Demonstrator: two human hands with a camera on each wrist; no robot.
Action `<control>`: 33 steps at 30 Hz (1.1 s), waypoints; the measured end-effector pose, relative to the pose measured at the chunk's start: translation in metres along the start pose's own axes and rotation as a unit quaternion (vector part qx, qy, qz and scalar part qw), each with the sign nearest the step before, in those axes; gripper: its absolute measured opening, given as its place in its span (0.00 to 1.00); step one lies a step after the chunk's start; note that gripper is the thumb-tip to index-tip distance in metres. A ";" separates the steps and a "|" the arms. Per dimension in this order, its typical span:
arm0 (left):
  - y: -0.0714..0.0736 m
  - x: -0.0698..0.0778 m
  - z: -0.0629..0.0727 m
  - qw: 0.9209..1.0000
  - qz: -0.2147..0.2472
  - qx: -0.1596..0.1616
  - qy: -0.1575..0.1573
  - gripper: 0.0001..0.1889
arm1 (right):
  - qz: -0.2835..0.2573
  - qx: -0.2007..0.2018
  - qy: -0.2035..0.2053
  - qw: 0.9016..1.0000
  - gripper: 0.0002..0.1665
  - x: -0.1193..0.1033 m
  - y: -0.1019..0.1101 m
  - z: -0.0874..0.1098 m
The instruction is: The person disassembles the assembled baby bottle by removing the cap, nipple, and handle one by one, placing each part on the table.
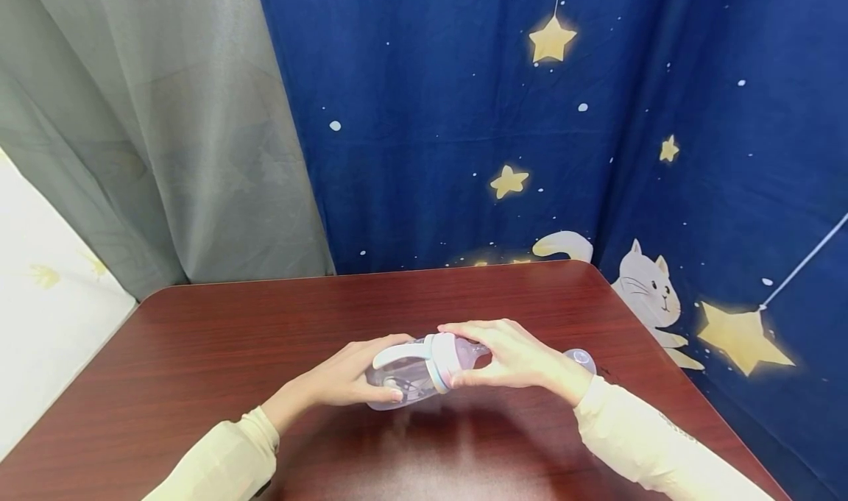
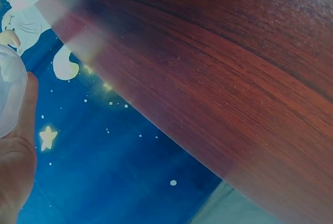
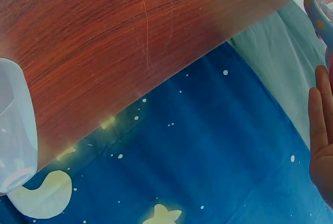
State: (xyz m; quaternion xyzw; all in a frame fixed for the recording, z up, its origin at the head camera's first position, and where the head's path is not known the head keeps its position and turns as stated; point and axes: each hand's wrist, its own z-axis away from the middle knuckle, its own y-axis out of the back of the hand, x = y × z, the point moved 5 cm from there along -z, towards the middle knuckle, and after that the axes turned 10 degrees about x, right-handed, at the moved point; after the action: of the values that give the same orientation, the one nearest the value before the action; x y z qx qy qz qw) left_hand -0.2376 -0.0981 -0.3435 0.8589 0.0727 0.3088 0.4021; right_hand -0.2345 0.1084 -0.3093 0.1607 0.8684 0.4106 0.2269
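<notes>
A clear baby bottle [image 1: 408,377] lies tilted on its side between both hands, close over the table, its teat end to the right. My left hand [image 1: 344,372] grips the bottle's body from the left. Its rounded base shows beside the left hand [image 2: 18,156] in the left wrist view. My right hand [image 1: 506,354] holds the pale pink collar [image 1: 449,355], thumb below and fingers above, partly covering the teat [image 1: 478,349]. A white handle [image 1: 400,354] arches from the collar over the body. In the right wrist view, the right hand [image 3: 323,130] shows only at the edge.
A translucent bottle cap [image 1: 581,359] stands on the dark red wooden table [image 1: 265,317], just beyond my right wrist. Behind the table hang a grey curtain [image 1: 199,155] and a blue curtain [image 1: 430,118] with stars and a cat printed on it.
</notes>
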 end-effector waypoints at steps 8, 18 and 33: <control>-0.001 -0.002 0.001 1.000 -0.003 0.000 -0.001 0.32 | -0.009 0.012 0.054 0.998 0.40 -0.002 -0.001 0.000; -0.001 -0.002 0.001 1.000 -0.007 0.002 -0.002 0.32 | -0.019 0.010 0.048 0.999 0.41 -0.002 -0.001 0.001; -0.004 0.000 0.002 1.000 -0.005 0.004 -0.005 0.31 | -0.027 0.016 -0.030 0.999 0.36 0.003 0.001 0.006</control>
State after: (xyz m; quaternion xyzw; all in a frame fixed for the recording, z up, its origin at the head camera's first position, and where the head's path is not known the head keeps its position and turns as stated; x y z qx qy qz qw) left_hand -0.2361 -0.0973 -0.3477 0.8617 0.0765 0.3020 0.4006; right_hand -0.2339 0.1144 -0.3124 0.1530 0.8719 0.3850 0.2612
